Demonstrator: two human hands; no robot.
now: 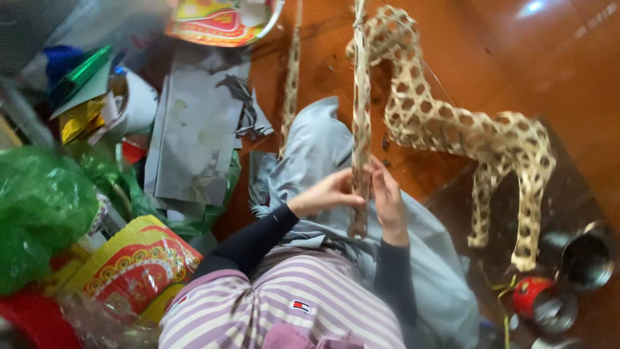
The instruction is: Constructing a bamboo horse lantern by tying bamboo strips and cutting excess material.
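Striped shirt (284,304) nearest, bottom edge. Woven bamboo animal frame (465,129) stands on wood floor (568,77), right of hands. Long woven strip (360,116) upright over lap, clamped between left hand (326,194) and right hand (387,200), fingers closed round lower end.

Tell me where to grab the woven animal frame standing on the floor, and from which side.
Grip the woven animal frame around its barrel-shaped back, coming from above. It stands upright on thin legs, so the body looks like the broadest, sturdiest part, and nothing covers it from the top.
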